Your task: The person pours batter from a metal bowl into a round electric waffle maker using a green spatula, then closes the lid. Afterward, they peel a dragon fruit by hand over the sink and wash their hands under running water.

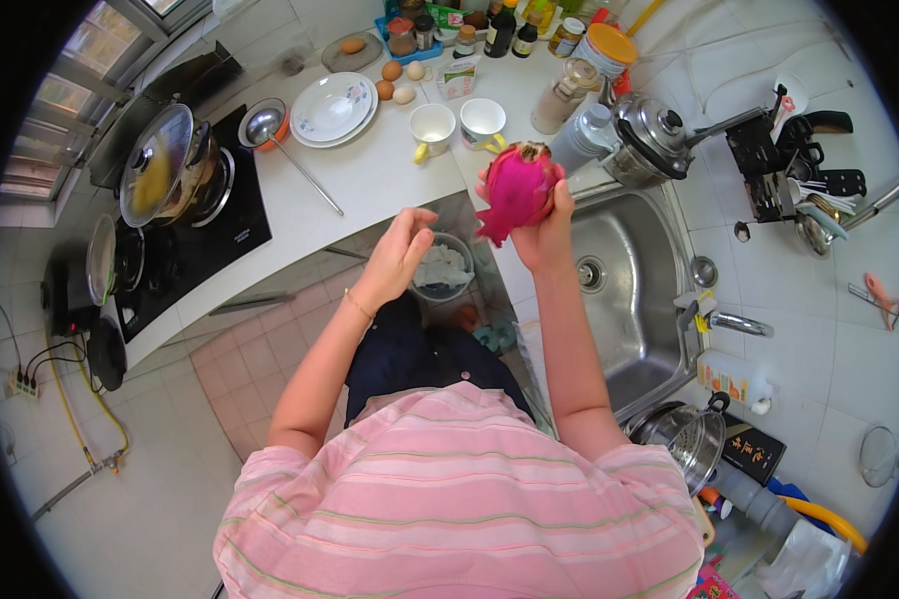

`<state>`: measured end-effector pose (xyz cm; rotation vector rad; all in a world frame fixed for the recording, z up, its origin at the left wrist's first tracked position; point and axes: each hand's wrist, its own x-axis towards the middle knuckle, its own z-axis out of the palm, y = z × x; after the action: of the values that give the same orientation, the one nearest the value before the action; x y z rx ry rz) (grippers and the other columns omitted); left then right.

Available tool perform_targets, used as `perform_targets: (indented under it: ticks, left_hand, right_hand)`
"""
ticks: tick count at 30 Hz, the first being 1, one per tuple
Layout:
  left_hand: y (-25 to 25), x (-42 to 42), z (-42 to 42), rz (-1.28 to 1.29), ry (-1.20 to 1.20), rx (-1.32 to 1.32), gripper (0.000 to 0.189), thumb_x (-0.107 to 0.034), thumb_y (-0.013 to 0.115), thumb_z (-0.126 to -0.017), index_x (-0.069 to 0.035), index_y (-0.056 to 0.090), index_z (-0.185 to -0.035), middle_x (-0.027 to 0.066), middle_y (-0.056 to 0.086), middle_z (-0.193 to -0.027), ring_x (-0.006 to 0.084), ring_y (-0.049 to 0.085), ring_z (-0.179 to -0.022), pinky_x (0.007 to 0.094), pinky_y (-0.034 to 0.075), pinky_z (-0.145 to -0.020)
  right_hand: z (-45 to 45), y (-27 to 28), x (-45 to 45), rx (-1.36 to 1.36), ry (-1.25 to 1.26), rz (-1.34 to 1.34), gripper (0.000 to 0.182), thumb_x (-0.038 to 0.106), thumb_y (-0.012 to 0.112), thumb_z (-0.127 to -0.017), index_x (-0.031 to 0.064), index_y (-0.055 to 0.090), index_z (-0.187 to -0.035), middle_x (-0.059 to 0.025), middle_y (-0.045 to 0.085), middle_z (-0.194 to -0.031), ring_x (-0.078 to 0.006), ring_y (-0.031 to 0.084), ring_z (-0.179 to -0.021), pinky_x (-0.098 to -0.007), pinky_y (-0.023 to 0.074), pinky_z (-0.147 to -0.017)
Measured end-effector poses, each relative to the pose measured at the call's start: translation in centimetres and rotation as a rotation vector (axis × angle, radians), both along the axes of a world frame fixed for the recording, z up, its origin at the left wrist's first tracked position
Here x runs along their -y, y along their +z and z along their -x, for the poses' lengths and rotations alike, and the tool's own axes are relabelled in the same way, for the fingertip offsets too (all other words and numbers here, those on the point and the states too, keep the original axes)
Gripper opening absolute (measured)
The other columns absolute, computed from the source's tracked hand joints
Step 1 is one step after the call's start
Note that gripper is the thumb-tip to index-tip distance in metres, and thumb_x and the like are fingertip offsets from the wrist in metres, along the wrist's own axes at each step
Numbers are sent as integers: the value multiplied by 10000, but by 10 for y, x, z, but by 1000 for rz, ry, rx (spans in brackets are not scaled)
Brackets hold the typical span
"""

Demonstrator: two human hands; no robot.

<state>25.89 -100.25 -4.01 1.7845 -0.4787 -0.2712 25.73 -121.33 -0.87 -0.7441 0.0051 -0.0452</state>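
A magenta dragon fruit (523,186) rests in my right hand (545,236), whose fingers and thumb wrap its far and right sides. One peel flap hangs loose at its lower left. My left hand (398,258) is held to the left of the fruit, apart from it, with nothing in it and its fingers partly curled. Below and between the hands stands a waste bin (462,293) with a crumpled pale bag in it. Two white cups with yellow handles, the left cup (432,126) and the right cup (482,120), stand on the counter just beyond the fruit.
A stainless sink (637,299) lies right of my right forearm, with a kettle (644,135) at its far corner. Stacked plates (335,108), a ladle (307,176) and several eggs (391,71) are on the counter. A lidded pot (168,168) stands on the black stove (247,217) at left.
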Motion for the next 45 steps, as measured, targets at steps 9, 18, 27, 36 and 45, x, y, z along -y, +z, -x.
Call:
perform_targets:
  ticks: [9,18,27,36,45]
  left_hand:
    - [102,34,-23,116,-30,186,270,-164,494,-897,1,579,-1093,80,564,-944,172,522,-871,274,411,-802]
    - [104,34,-28,-23,-119,188,221,-101,538,-872,-2,611,-1055,80,580,-897,178,531,-838,278,424,-759]
    - [99,36,-26,-36,-37,313,127,-75,532,-870,38,585,-895,108,530,-777,214,515,-679,291,431,-630]
    - [92,37,-26,-61,-3,203,113,-72,546,-849,38,568,-835,131,524,-739,254,508,-662,312,424,-611]
    - [86,31,-32,112,-92,-249,157,-106,556,-862,9,597,-960,85,546,-779,195,541,-707,285,450,-682]
  right_hand:
    - [6,-1,7,125,185,130,715,485,677,-720,13,391,-1175,-139,518,-1147,-223,560,-1011,-352,488,-842]
    - [7,6,14,77,303,203,534,303,655,-772,35,388,-1148,-72,538,-1058,-121,558,-926,-251,488,-753]
    - [9,8,8,25,320,168,515,295,669,-776,50,390,-1132,-55,547,-1012,-88,543,-821,-206,462,-652]
    - [11,-1,11,19,359,121,506,299,725,-737,87,420,-1081,-26,545,-958,-60,500,-700,-179,384,-518]
    - [11,-2,8,2,360,76,472,300,724,-734,78,447,-1045,-17,546,-905,-67,516,-720,-192,421,-557]
